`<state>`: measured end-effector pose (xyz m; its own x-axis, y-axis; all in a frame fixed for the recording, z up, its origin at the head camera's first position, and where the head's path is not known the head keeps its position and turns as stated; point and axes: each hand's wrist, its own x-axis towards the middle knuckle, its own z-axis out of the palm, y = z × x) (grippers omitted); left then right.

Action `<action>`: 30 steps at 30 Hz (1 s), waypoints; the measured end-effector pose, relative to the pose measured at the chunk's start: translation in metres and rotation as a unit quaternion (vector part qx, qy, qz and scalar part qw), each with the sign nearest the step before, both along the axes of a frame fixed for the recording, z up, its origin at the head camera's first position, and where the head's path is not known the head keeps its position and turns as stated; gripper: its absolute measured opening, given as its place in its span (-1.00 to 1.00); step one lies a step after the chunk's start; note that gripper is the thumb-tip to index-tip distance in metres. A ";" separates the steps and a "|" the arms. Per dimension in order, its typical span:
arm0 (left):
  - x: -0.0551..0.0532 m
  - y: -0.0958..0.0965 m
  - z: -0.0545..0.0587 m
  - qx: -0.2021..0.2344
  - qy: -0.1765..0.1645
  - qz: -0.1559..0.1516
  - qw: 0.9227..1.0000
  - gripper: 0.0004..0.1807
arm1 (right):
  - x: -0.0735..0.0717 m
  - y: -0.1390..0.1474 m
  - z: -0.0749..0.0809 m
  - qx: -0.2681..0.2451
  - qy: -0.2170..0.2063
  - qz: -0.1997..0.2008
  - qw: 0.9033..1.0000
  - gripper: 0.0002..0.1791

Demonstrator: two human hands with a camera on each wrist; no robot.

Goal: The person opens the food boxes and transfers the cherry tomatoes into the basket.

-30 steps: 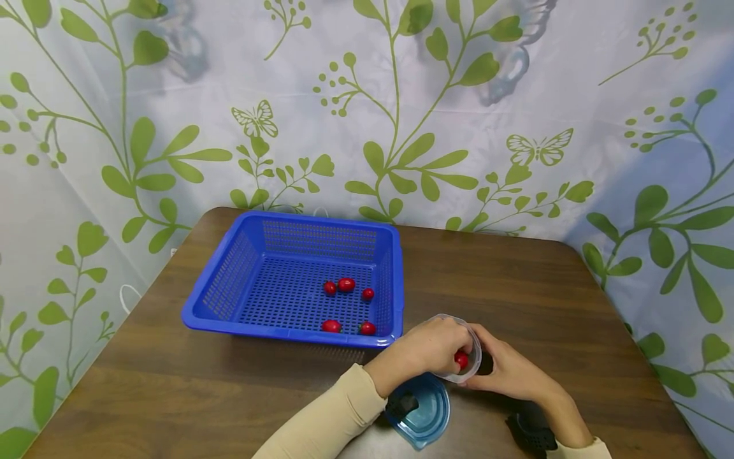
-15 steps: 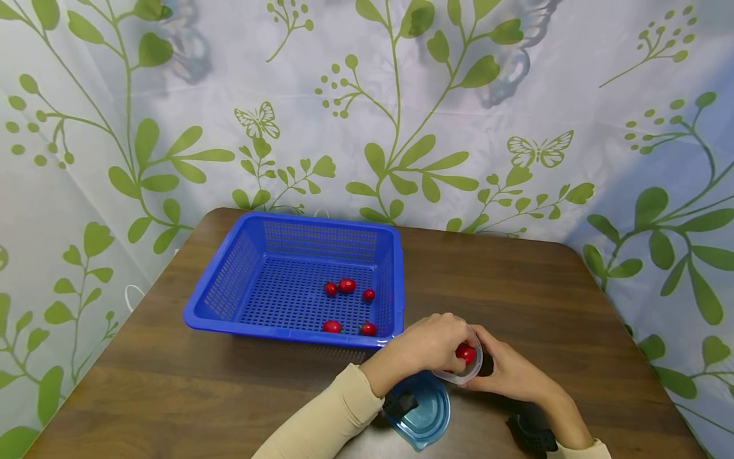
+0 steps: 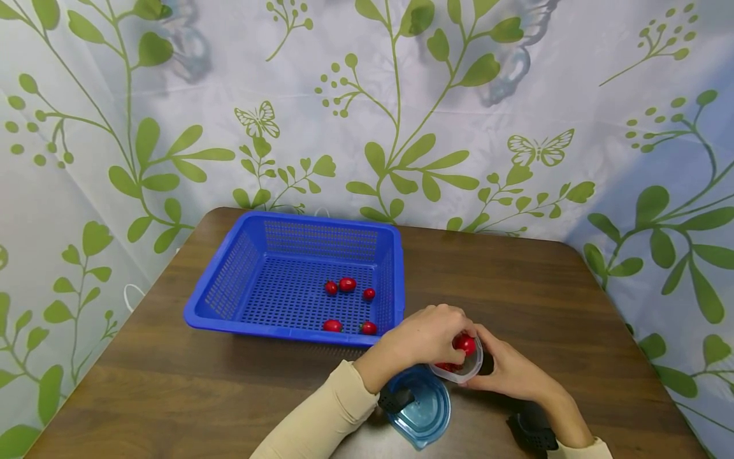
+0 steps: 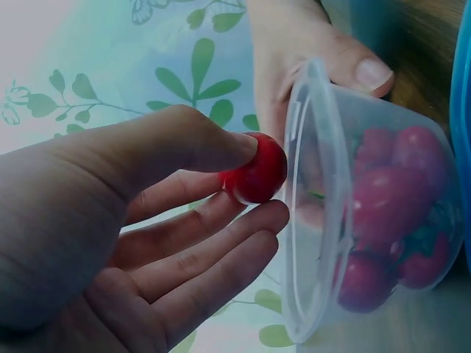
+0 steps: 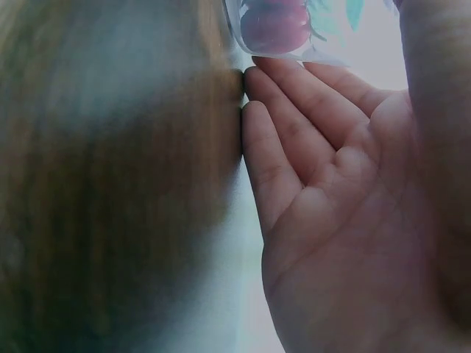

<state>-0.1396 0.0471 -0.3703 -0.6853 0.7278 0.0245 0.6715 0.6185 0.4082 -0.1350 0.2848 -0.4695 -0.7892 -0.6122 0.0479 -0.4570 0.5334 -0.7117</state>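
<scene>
Between its thumb and fingers, my left hand [image 3: 432, 335] pinches a cherry tomato [image 4: 257, 169], right at the mouth of a small clear plastic container [image 4: 320, 294]. Several more red tomatoes [image 4: 394, 202], one with a green stem, lie inside and show through its wall. From the right, my right hand [image 3: 513, 368] holds the container, thumb at its near side and fingers at its far side. In the right wrist view, the fingers [image 5: 294, 140] reach up to the container's wall. The left hand covers part of the container's opening in the head view.
A large blue mesh basket [image 3: 275, 331] stands left of the hands, with several tomatoes [image 3: 347, 284] on its floor. A translucent blue lid [image 3: 427, 414] lies in front of the container, partly under the left wrist. The wooden table [image 3: 172, 395] meets a leaf-patterned curtain [image 3: 378, 76] behind.
My left hand has drawn up from inside the container, bringing the pinched tomato up to the rim. The right hand and the container have stayed in place.
</scene>
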 end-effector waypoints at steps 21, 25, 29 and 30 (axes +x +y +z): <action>-0.009 -0.030 0.020 0.090 -0.007 0.011 0.996 -0.67 | 0.000 -0.004 0.001 0.006 -0.009 -0.011 1.000 -0.02; -0.011 -0.035 0.021 0.107 0.004 0.012 0.994 -0.70 | 0.000 -0.004 0.001 0.010 -0.011 -0.015 1.000 -0.01; -0.013 -0.040 0.021 0.125 0.011 0.014 0.992 -0.70 | 0.001 -0.003 0.001 0.015 -0.013 -0.020 1.000 -0.01; -0.013 -0.041 0.022 0.128 0.009 0.016 0.992 -0.70 | 0.001 -0.003 0.001 0.017 -0.012 -0.021 1.000 -0.01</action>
